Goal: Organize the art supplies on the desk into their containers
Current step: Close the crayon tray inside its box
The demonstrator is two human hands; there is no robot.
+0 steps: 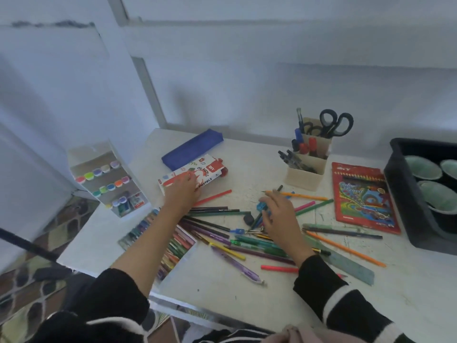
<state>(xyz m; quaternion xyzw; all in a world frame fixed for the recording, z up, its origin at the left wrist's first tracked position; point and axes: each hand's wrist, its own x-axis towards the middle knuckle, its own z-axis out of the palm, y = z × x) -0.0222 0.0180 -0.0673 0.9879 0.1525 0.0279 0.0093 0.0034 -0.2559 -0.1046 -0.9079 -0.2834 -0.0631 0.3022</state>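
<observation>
Far left, at the edge of the surface (235, 295): clear tiered rack (103, 174) of paint pots, upright, already stocked. Just right of it: open tray of oil pastels (158, 241), flat, partly hidden by the left forearm. Behind: blue pouch (193, 149), closed, flat, near the wall. In front of the pouch: oil pastels box (195, 173), on its side, one red stick (223, 172) poking from the open end. Left hand (183, 191) resting on the box, fingers spread and nearly straight, pressing rather than gripping; probably steadying it for refilling. Centre: loose coloured pencils (222, 229) and pens, scattered, crossing, unsorted. Right hand (279, 214) low over that heap beside a blue sharpener (262, 206), fingers bent downward; hold on anything not discernible. Right: beige holder (306, 167) with pens and scissors (336, 122), upright. Further right: red pencil pack (363, 196), flat, likely home for the pencils. Far right: black tub (420, 194) of bowls.
</observation>
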